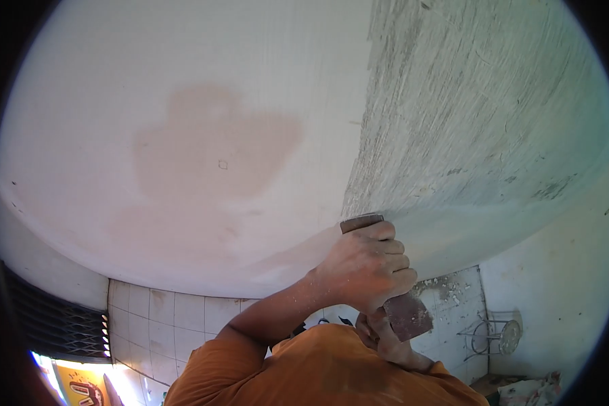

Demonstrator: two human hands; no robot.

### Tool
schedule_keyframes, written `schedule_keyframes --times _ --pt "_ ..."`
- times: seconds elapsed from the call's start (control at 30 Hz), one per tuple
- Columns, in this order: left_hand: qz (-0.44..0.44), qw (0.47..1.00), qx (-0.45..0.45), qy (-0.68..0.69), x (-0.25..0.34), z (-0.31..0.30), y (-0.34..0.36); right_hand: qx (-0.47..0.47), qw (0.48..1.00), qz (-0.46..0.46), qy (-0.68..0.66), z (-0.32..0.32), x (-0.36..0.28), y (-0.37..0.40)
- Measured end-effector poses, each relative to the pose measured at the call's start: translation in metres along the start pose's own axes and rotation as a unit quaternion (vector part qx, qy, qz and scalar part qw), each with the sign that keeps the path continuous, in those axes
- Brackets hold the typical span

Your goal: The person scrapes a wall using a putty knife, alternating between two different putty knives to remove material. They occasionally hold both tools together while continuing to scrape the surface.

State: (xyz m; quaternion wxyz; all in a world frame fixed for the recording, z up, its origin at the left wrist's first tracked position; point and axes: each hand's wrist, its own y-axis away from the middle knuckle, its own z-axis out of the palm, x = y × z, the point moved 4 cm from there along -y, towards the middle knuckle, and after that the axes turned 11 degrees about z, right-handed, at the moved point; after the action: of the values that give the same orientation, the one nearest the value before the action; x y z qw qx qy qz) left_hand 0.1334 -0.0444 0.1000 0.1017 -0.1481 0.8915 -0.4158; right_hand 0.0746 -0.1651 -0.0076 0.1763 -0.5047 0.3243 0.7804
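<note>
— Since both fists wrap it, where's the brown block (409, 314)?
— Top end against the scraped wall (467, 101). Left hand (365, 267) clamped mid-body, right hand (386, 342) curled beneath. Looks stiff, hefty; grip the middle.

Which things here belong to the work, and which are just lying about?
In use: brown tool, left hand, right hand, scraped surface.
Lying about: metal stool, rubble, tiled floor, dark grille.
</note>
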Motion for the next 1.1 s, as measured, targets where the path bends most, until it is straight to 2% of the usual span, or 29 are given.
schedule_keyframes --times 0.1,0.17,0.27,0.37,0.43,0.47,0.57,0.67,0.73,0.8,0.87,0.93,0.97,1.03,1.1 --pt "-0.005 0.999 -0.043 0.031 0.002 -0.011 -0.007 0.005 0.991 0.035 -0.126 0.001 -0.007 0.007" --pt "-0.008 0.998 -0.055 0.001 0.003 -0.005 -0.003 0.064 0.983 0.026 -0.171 0.012 -0.005 0.003" --pt "0.012 0.999 -0.040 -0.019 0.002 -0.009 -0.008 0.093 0.994 -0.041 -0.035 0.015 -0.022 0.002" --pt "0.030 0.999 0.000 -0.043 -0.007 -0.015 -0.026 0.124 0.983 -0.122 -0.056 0.004 -0.022 -0.017" --pt "0.041 0.996 0.026 -0.074 -0.008 -0.017 -0.037 0.108 0.987 -0.114 -0.029 -0.005 -0.043 -0.014" --pt "0.030 0.995 0.010 -0.094 -0.009 -0.016 -0.036 0.101 0.988 -0.116 -0.003 -0.010 -0.045 -0.015" --pt "-0.009 0.995 -0.035 -0.098 -0.004 0.012 -0.008 0.074 0.992 -0.099 -0.036 -0.034 0.001 -0.022" --pt "-0.097 0.995 -0.037 0.005 0.007 0.087 0.072 0.065 0.996 0.025 -0.056 -0.057 0.077 -0.016" --pt "-0.217 0.973 -0.063 0.054 0.032 0.150 0.150 0.171 0.968 0.126 -0.131 -0.046 0.126 -0.004" --pt "-0.263 0.938 -0.120 0.190 0.076 0.198 0.232 0.207 0.941 0.205 -0.175 -0.028 0.201 -0.002" --pt "-0.303 0.908 -0.142 0.252 0.118 0.216 0.289 0.168 0.875 0.262 -0.371 0.004 0.256 0.006" --pt "-0.322 0.872 -0.164 0.331 0.149 0.214 0.316 0.102 0.796 0.256 -0.539 0.032 0.316 0.006" --pt "-0.342 0.841 -0.220 0.355 0.159 0.214 0.326 0.065 0.749 0.249 -0.611 0.040 0.337 0.005" --pt "-0.378 0.770 -0.328 0.396 0.180 0.209 0.346 0.032 0.711 0.229 -0.664 0.053 0.365 0.011" --pt "-0.377 0.748 -0.336 0.431 0.199 0.213 0.363 0.002 0.668 0.204 -0.716 0.068 0.386 0.021"
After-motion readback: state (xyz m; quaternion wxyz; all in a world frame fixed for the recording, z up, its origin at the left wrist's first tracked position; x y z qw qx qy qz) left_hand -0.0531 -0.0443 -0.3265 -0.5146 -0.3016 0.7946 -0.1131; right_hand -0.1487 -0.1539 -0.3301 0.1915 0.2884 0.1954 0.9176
